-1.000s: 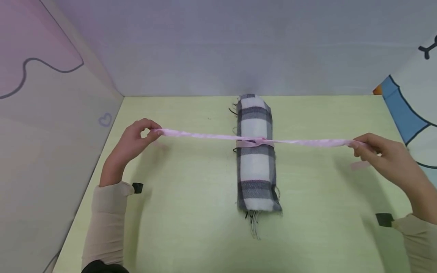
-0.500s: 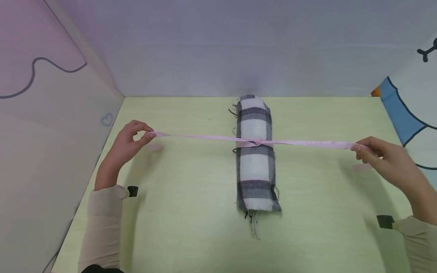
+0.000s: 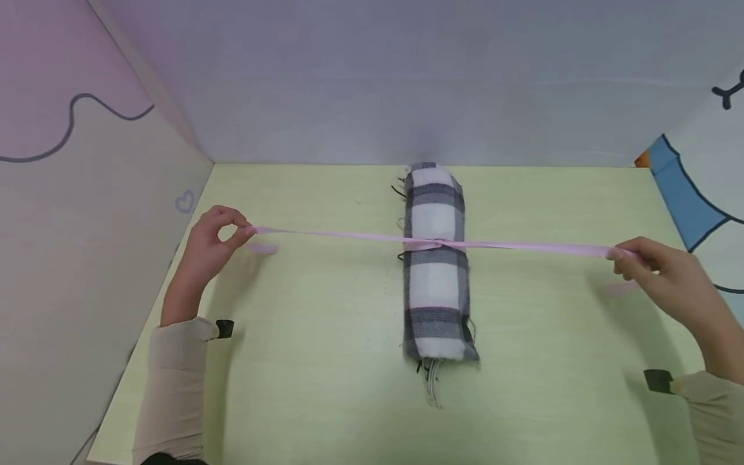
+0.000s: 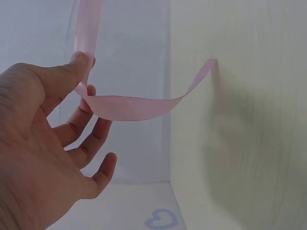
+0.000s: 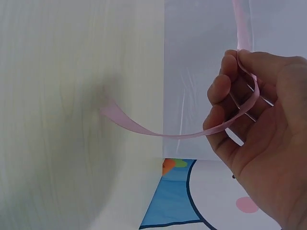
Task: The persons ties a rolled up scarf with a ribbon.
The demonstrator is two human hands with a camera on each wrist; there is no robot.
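Observation:
A rolled plaid scarf (image 3: 434, 284) in grey and white lies lengthwise on the table, its fringe loose at the near end. Round its middle runs a pink ribbon (image 3: 517, 245), crossed in a small knot on top. My left hand (image 3: 210, 242) pinches one end between thumb and forefinger, out to the left. On the right, the other end is pinched by my right hand (image 3: 668, 271). Both lengths stretch nearly straight between the hands and the knot. In the wrist views a short ribbon tail (image 4: 134, 108) hangs past the left fingers, and another tail (image 5: 177, 136) past the right ones.
The pale yellow-green table (image 3: 325, 361) meets a plain back wall (image 3: 349, 97). A left side panel (image 3: 87, 258) carries a small heart, and a right panel (image 3: 688, 200) has a cartoon print. Black tabs (image 3: 658, 381) stick out at the sleeve cuffs.
The left hand has moved outward to the left and the right hand slightly to the right. The knot on the scarf has drawn smaller and the ribbon looks tauter. The scarf stays in place.

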